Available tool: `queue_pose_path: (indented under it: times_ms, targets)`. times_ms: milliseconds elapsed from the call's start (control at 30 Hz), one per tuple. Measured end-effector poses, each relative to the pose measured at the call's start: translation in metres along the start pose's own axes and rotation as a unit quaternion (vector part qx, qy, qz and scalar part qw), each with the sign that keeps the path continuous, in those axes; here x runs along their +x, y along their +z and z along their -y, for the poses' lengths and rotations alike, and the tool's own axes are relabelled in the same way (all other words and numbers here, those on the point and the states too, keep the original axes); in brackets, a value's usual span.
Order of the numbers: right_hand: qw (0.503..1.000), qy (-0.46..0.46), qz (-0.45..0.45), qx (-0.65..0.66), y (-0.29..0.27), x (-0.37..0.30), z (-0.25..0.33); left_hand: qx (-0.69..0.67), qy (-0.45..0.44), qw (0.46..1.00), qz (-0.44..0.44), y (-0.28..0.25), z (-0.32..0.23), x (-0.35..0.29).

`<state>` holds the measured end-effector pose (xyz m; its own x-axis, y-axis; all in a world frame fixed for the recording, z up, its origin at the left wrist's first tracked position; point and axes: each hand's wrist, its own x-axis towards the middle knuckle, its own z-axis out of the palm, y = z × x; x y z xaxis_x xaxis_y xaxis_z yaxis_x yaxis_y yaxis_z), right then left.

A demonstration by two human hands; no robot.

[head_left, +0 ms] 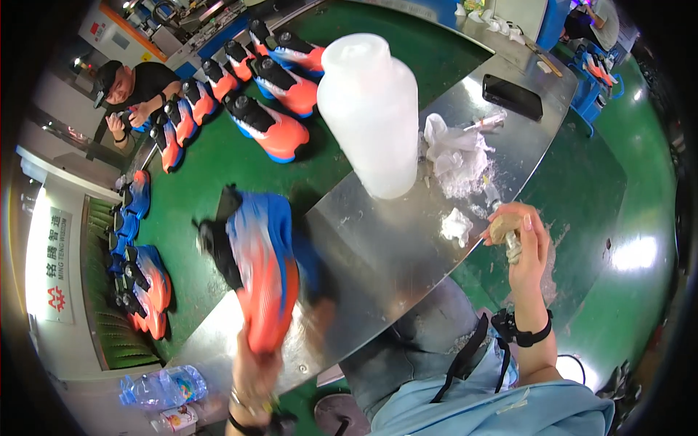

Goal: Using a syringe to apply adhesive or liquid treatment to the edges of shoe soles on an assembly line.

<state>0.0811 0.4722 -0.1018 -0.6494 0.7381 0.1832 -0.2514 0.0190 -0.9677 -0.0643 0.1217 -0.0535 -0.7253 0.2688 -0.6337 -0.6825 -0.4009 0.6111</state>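
My left hand (256, 374), smeared by motion, grips a shoe (267, 280) by its orange end. The shoe has a blue-to-orange body and a black collar, and is tilted with its blue end pointing away above the metal table edge. My right hand (529, 243) is closed around a tan lump (506, 227) beyond the right edge of the table. Pale wrappings or bits show by its fingers; which, I cannot tell. Near this hand lie a white crumpled scrap (456, 227) and a small clear bottle-like piece (492, 195).
A large white plastic bottle (369, 116) stands mid-table beside crumpled white wrap (454, 156) and a black phone (512, 97). Several similar shoes (269, 127) line the green surface, more at left (145, 283). A water bottle (163, 387) lies lower left. Another person (138, 94) works opposite.
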Motion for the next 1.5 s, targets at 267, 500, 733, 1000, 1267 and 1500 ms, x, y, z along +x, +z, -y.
queue_pose_path:
  times_ms: [267, 500, 733, 1000, 1267, 1500]
  targets:
    - [1.000, -0.010, 0.018, -0.011, 0.006, 0.018, -0.010, 0.108, -0.009, 0.993, -0.042, -0.180, 0.098, -0.164]
    - [0.999, 0.018, -0.045, 0.001, 0.013, 0.012, 0.007, 0.046, 0.269, 0.958, -0.092, -0.128, 0.047, -0.089]
    - [0.993, -0.042, 0.106, 0.029, 0.044, -0.016, 0.051, 0.202, 0.574, 0.792, -0.045, -0.033, -0.034, -0.020]
    - [0.840, -0.040, 0.367, 0.398, 0.103, -0.027, 0.112, 0.296, 0.645, 0.619, 0.338, 0.082, -0.035, -0.010]
    - [0.802, -0.054, 0.396, 0.444, 0.116, -0.018, 0.114, 0.322, 0.629, 0.619, 0.342, 0.096, -0.034, -0.008]
    - [0.836, -0.015, 0.391, 0.385, 0.119, -0.019, 0.129, 0.383, 0.642, 0.533, 0.397, 0.100, -0.044, 0.003]
